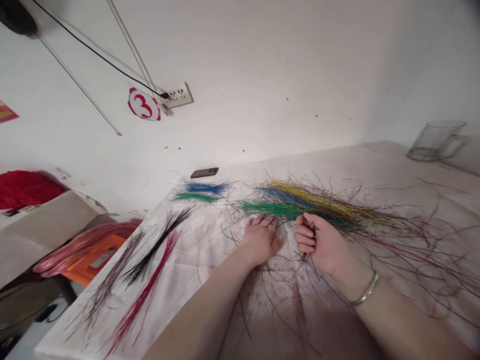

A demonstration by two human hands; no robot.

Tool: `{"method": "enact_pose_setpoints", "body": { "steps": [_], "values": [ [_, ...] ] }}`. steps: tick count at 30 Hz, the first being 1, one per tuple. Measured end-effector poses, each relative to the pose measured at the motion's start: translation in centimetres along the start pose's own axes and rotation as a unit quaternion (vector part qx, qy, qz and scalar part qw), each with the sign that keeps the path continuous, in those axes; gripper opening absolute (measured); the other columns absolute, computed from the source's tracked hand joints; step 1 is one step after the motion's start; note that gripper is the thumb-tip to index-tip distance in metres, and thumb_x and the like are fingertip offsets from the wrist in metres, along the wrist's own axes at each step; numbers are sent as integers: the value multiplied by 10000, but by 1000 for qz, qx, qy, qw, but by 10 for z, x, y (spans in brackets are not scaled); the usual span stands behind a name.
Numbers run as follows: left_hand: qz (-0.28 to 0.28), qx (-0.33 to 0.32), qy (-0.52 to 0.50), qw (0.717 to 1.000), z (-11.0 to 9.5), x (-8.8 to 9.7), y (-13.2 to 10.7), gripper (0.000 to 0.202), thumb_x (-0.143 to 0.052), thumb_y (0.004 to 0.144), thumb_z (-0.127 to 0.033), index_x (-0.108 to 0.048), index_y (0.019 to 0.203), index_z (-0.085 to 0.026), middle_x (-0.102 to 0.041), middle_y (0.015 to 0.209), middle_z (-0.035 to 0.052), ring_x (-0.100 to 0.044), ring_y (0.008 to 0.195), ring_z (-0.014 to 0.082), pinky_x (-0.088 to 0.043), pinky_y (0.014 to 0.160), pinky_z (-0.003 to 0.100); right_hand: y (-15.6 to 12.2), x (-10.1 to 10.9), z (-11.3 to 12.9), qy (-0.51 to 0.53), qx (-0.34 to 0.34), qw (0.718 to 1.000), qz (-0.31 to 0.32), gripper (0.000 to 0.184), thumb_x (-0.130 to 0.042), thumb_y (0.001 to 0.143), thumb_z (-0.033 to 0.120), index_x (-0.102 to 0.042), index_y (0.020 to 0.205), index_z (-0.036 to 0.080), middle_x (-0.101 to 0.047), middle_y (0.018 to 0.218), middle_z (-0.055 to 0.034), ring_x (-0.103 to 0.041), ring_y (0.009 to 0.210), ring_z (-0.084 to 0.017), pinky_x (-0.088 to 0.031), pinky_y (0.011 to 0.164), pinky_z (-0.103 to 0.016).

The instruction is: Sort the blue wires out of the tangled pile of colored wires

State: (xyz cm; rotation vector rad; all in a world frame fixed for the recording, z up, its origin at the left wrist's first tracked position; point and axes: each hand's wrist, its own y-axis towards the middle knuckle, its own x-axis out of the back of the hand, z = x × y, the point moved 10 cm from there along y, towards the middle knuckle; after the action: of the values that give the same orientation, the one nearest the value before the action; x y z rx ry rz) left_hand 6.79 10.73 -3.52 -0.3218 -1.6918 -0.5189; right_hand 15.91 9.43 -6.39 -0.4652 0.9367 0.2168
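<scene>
My left hand [260, 239] lies palm down on the cloth, its fingers stretched out and touching the near edge of the green wires [262, 207]. Beside it, my right hand [318, 241] is closed in a loose fist around a few thin dark wires [306, 259], whose ends stick out below the fingers. Just beyond both hands lies a large tangled bundle with yellow wires [300, 192] and blue wires [283, 194]. Loose strands, many of them reddish brown, trail from it to the right.
Sorted bunches lie leftward: blue [206, 188], green [195, 197], black [159, 245], red [150, 295] and brown wires [108, 280]. A phone [204, 173] rests by the wall. A glass mug [431, 142] stands back right. Copper-coloured wire [75, 247] covers an orange stool [93, 260] beside the table.
</scene>
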Motion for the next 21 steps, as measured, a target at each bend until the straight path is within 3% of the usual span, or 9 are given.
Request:
{"method": "enact_pose_setpoints", "body": {
  "steps": [4, 7, 12, 21],
  "values": [
    [-30, 2, -19, 999, 2, 7, 1, 437, -438, 879, -381, -547, 1247, -172, -536, 1324, 101, -461, 1208, 273, -342, 1033, 459, -1, 1, 3, 0, 8, 1000, -9, 163, -558, 793, 264, -521, 678, 156, -267, 477, 88, -222, 374, -41, -164, 333, -171],
    [-88, -21, -55, 994, 1, 21, 0, 399, -432, 887, -312, -554, 1231, -152, -559, 1287, 112, -468, 1204, 243, -349, 1037, 430, -2, 2, 3, -2, 11, 1000, -16, 168, -570, 784, 277, -518, 678, 158, -265, 480, 89, -224, 375, -41, -166, 334, -172],
    [-183, -46, -132, 973, 1, 45, -7, 365, -409, 903, -259, -554, 1225, -168, -567, 1252, 106, -469, 1199, 218, -372, 1022, 428, -1, 2, 2, -1, 11, 1000, -14, 153, -584, 768, 276, -514, 687, 167, -270, 479, 90, -228, 376, -42, -168, 333, -169],
    [-266, -37, -254, 929, 10, 64, -19, 300, -408, 927, -255, -642, 1103, -190, -627, 1147, 88, -550, 1084, 193, -437, 958, 395, -3, -2, 1, 5, 6, 1000, -17, 165, -565, 777, 267, -524, 661, 157, -263, 475, 87, -214, 379, -39, -160, 334, -166]
  ]
}}
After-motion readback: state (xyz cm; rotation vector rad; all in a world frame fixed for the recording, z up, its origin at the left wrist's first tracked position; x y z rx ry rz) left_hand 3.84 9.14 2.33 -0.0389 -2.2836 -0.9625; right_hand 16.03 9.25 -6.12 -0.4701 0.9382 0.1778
